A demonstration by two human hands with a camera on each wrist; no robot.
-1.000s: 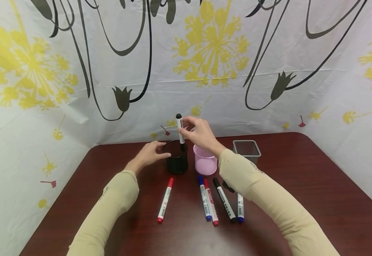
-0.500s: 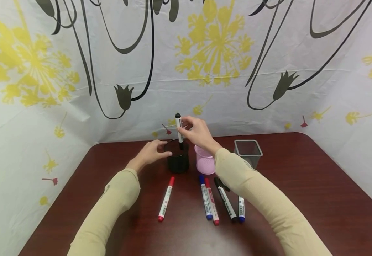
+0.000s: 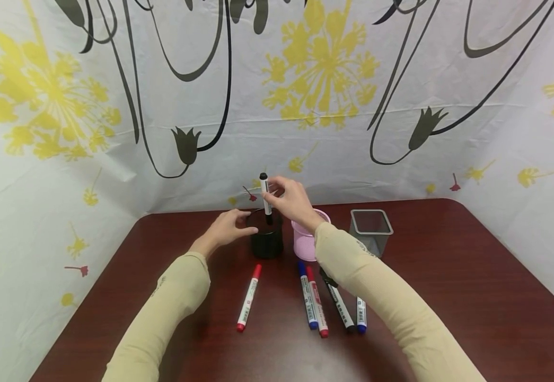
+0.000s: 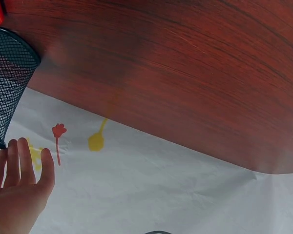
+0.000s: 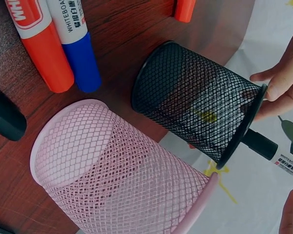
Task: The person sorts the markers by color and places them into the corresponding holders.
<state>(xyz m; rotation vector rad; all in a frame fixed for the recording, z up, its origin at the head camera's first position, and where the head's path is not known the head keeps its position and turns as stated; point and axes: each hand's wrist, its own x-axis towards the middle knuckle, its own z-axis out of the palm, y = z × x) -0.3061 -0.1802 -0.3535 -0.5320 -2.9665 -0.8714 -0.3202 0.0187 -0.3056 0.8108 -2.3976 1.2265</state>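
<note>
A black mesh pen holder (image 3: 267, 241) stands on the table. At its left side, my left hand (image 3: 224, 228) holds it near the rim, thumb in front and fingers behind; the left wrist view has the fingertips by the rim. Above the opening, my right hand (image 3: 291, 200) pinches a white whiteboard marker (image 3: 265, 197) with black ends. The marker stands nearly upright, its lower black cap (image 5: 261, 145) at the holder's mouth. Just to the right is a pink mesh pen holder (image 3: 304, 246), partly hidden by my right wrist.
A grey square mesh holder (image 3: 372, 225) stands at the right. In front lie a red marker (image 3: 249, 298), a blue marker (image 3: 308, 297), another red marker (image 3: 318, 305), a black marker (image 3: 341, 307) and a blue marker (image 3: 361, 314) partly under my right sleeve. A patterned sheet (image 3: 238, 95) hangs behind the table.
My right hand has lowered the marker slightly toward the black holder and shifted a little left. The left hand stays at the holder. The head view has shifted slightly.
</note>
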